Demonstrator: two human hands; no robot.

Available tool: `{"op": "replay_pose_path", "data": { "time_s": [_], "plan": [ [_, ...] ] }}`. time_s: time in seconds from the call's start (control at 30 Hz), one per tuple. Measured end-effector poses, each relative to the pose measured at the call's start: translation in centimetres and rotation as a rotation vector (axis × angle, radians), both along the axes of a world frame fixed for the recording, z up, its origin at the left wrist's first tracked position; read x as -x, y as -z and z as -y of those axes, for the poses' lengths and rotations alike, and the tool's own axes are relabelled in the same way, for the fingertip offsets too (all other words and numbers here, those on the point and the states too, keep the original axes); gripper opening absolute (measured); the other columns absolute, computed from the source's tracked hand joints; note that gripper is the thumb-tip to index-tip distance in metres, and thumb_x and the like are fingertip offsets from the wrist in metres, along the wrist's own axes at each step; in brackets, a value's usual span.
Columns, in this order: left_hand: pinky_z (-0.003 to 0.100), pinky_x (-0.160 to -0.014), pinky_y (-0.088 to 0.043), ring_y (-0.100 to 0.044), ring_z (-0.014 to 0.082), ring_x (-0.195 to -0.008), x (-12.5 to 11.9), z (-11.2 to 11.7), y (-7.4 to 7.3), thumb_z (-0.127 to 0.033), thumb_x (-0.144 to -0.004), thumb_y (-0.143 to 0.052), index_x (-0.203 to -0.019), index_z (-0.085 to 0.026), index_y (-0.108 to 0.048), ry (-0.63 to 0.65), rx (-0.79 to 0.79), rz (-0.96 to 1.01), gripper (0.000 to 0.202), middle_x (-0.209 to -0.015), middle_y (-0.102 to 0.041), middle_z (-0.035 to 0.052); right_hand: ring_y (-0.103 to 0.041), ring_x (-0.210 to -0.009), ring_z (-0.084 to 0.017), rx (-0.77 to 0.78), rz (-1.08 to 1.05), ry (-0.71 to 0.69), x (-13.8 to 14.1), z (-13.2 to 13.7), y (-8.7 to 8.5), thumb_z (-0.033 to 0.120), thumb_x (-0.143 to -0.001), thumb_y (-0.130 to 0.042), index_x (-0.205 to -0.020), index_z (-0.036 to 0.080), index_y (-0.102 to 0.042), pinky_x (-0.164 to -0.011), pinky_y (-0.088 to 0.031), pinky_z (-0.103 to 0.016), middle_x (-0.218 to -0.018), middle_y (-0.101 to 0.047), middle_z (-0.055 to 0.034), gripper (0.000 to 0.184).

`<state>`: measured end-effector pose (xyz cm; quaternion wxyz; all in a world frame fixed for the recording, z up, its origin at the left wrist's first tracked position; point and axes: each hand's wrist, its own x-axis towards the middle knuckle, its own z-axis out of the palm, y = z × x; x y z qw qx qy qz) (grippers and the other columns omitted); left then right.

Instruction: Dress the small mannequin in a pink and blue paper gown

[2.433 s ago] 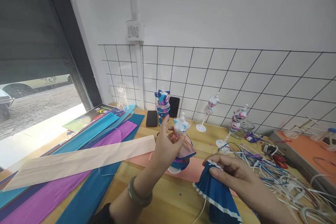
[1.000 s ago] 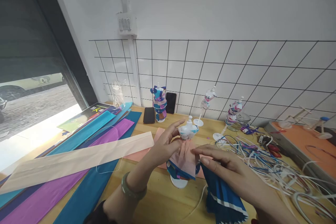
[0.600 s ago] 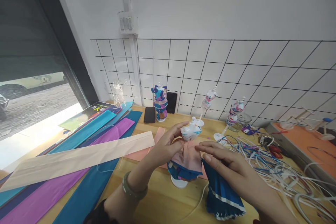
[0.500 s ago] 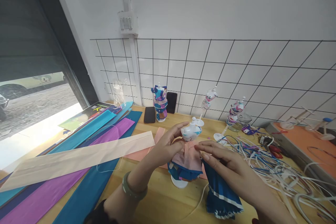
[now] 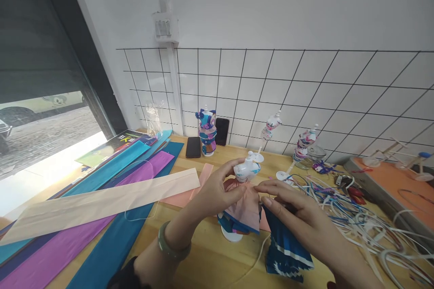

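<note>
A small white mannequin (image 5: 247, 170) on a round white stand (image 5: 231, 234) wears a pink paper skirt (image 5: 244, 209) over blue layers. My left hand (image 5: 217, 192), with a green bangle on the wrist, grips the mannequin at its waist. My right hand (image 5: 295, 212) pinches a pleated blue paper piece with white trim (image 5: 286, 249) and holds its top against the skirt's right side.
Long crepe paper strips in cream (image 5: 98, 205), purple (image 5: 68, 244) and blue (image 5: 115, 244) lie on the wooden table at left. Three dressed mannequins and two phones (image 5: 194, 147) stand by the wire grid. A tangle of paper strips (image 5: 356, 221) and an orange mat (image 5: 396, 189) fill the right.
My right hand brought the blue pleated piece up from the table's front to the mannequin's waist. My left hand tilted and steadied the mannequin, closing tighter on it.
</note>
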<state>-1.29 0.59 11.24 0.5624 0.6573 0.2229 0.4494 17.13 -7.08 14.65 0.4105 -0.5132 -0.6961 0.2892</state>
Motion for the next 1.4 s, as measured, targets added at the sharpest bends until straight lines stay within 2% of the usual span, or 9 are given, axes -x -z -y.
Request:
{"op": "replay_pose_path", "data": {
  "time_s": [0.17, 0.33, 0.5, 0.63, 0.77, 0.83, 0.93, 1.13, 1.4],
  "plan": [
    [0.037, -0.102, -0.046, -0.056, 0.0257, -0.121, 0.2, -0.8, 0.3, -0.017, -0.078, -0.065, -0.132, -0.017, -0.050, -0.050, 0.059, 0.017, 0.056, -0.128, -0.060, 0.0134, -0.067, -0.092, -0.024, 0.232, 0.040, -0.106, -1.0, 0.6, 0.3, 0.048, -0.088, -0.058, -0.106, 0.028, -0.075, -0.080, -0.054, -0.035, -0.097, -0.074, -0.0064, 0.031],
    [0.041, -0.100, -0.045, -0.062, 0.0267, -0.112, 1.1, -1.8, -0.1, -0.025, -0.076, -0.070, -0.123, -0.015, -0.055, -0.038, 0.131, 0.070, 0.049, -0.111, -0.069, 0.0128, -0.066, -0.083, -0.019, 0.380, 0.143, -0.302, 0.6, 0.8, 0.9, 0.036, -0.088, -0.060, -0.107, 0.030, -0.074, -0.072, -0.052, -0.029, -0.091, -0.074, -0.0017, 0.025],
    [0.041, -0.101, -0.044, -0.062, 0.0272, -0.113, 1.7, -2.3, 0.0, -0.031, -0.078, -0.071, -0.117, -0.015, -0.058, -0.015, 0.149, 0.070, 0.044, -0.113, -0.069, 0.0133, -0.066, -0.077, -0.020, 0.323, 0.290, -0.174, 1.0, 0.3, 1.7, 0.035, -0.088, -0.056, -0.093, 0.027, -0.075, -0.065, -0.047, -0.029, -0.092, -0.075, -0.0032, 0.021],
    [0.039, -0.103, -0.044, -0.061, 0.0265, -0.116, 1.2, -1.7, -0.2, -0.027, -0.081, -0.069, -0.124, -0.016, -0.056, -0.017, 0.070, 0.011, 0.047, -0.120, -0.067, 0.0133, -0.058, -0.063, -0.018, 0.240, 0.336, -0.008, 0.5, 0.4, 1.1, 0.050, -0.090, -0.051, -0.063, 0.023, -0.065, -0.058, -0.041, -0.029, -0.066, -0.066, -0.0028, 0.041],
    [0.037, -0.102, -0.047, -0.060, 0.0251, -0.118, 0.2, -0.2, -0.8, -0.020, -0.080, -0.066, -0.130, -0.015, -0.052, -0.026, 0.046, -0.010, 0.052, -0.127, -0.063, 0.0137, -0.060, -0.071, -0.018, 0.199, 0.120, 0.065, 1.4, 0.3, 0.5, 0.056, -0.089, -0.050, -0.077, 0.023, -0.066, -0.063, -0.043, -0.028, -0.074, -0.068, -0.0022, 0.038],
    [0.037, -0.102, -0.048, -0.060, 0.0248, -0.118, -0.2, 0.4, -1.0, -0.019, -0.081, -0.065, -0.132, -0.015, -0.051, -0.008, 0.048, -0.012, 0.053, -0.126, -0.064, 0.0138, -0.061, -0.075, -0.018, 0.188, -0.008, 0.103, 2.0, 0.0, 0.7, 0.056, -0.088, -0.052, -0.084, 0.023, -0.067, -0.065, -0.045, -0.028, -0.081, -0.069, -0.0029, 0.037],
    [0.038, -0.103, -0.048, -0.060, 0.0255, -0.119, -0.3, 0.9, -1.3, -0.019, -0.083, -0.063, -0.135, -0.016, -0.050, 0.024, 0.036, 0.001, 0.053, -0.127, -0.064, 0.0142, -0.061, -0.072, -0.017, 0.168, -0.120, 0.137, 2.5, -0.3, 1.3, 0.057, -0.086, -0.054, -0.085, 0.022, -0.066, -0.065, -0.046, -0.027, -0.078, -0.068, -0.0030, 0.037],
    [0.037, -0.104, -0.048, -0.057, 0.0254, -0.124, 0.8, 0.7, -1.7, -0.011, -0.082, -0.057, -0.143, -0.019, -0.042, 0.126, -0.039, -0.106, 0.063, -0.133, -0.060, 0.0130, -0.061, -0.069, -0.016, 0.150, -0.144, 0.131, 2.2, -0.4, 1.2, 0.053, -0.085, -0.056, -0.080, 0.021, -0.068, -0.063, -0.048, -0.025, -0.075, -0.068, -0.0026, 0.034],
    [0.035, -0.104, -0.047, -0.058, 0.0240, -0.123, 0.8, 0.9, -1.7, -0.007, -0.081, -0.052, -0.142, -0.016, -0.042, 0.077, -0.109, -0.149, 0.062, -0.128, -0.063, 0.0131, -0.063, -0.065, -0.017, 0.079, -0.099, 0.044, 2.3, -0.3, 1.0, 0.046, -0.086, -0.057, -0.081, 0.022, -0.073, -0.065, -0.050, -0.028, -0.065, -0.068, -0.0018, 0.029]
  ]
}}
